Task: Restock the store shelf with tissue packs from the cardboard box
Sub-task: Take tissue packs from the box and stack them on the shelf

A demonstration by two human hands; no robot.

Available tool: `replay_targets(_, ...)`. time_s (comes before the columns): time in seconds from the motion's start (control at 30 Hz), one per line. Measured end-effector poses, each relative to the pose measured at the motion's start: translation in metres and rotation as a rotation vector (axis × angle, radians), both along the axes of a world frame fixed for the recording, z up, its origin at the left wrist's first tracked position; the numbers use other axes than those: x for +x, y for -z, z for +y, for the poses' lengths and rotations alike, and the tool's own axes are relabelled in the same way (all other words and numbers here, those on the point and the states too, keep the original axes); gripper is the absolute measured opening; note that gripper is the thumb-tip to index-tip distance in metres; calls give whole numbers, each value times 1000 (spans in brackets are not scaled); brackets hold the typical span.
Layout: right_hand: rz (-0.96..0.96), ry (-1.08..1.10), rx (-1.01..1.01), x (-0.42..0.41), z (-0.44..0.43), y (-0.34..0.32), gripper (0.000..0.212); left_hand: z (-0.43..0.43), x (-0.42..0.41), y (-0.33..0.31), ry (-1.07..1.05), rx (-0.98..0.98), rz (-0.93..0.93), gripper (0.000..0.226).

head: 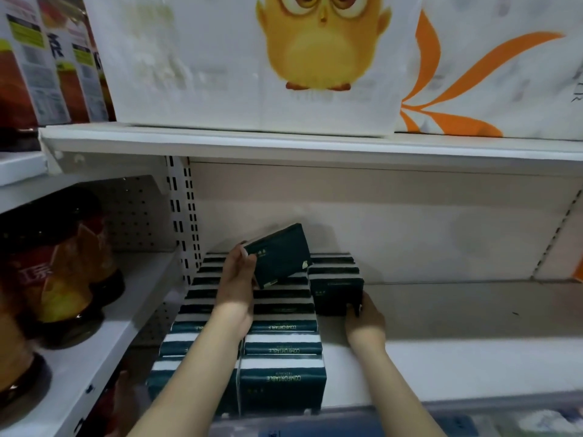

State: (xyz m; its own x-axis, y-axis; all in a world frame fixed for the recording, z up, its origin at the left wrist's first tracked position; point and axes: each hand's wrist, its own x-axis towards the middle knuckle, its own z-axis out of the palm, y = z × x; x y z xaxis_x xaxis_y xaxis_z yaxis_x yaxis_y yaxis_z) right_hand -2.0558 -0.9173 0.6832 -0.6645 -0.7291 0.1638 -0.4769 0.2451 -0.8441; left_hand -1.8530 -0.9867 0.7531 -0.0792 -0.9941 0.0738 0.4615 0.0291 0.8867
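Dark green tissue packs with white stripes stand in two rows (284,342) on the left part of the white shelf (457,357). My left hand (236,279) holds one green pack (277,255) tilted above the rows. My right hand (366,320) grips the front of a third, shorter row of packs (336,290) further back on the shelf, to the right of the two rows. The cardboard box is not in view.
The upper shelf (315,146) carries large white tissue bales, one with a yellow bird (321,42). Dark bottles (63,263) stand in the neighbouring bay on the left. A slotted upright (184,216) divides the bays. The shelf's right part is bare.
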Motion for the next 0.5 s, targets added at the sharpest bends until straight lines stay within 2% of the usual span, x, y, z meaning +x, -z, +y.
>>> replay_targets(0.2,-97,-72,197,-11,-6,-5,49,5,-2,0,27,-13,-77,32)
replay_targets(0.3,-210,-139,214,-17,-2,-11,55,8,-3,-1,35,-32,-142,27)
replay_targets(0.37,-307,-76,105,-16,1,-17,60,10,-4,-2,32,-62,-174,14)
replay_targets(0.4,-308,-2,-12,-13,4,-21,57,11,-4,-3,27,-74,-189,12)
replay_targets(0.5,-179,50,-364,3,14,-48,37,14,-5,-6,22,-84,-217,16)
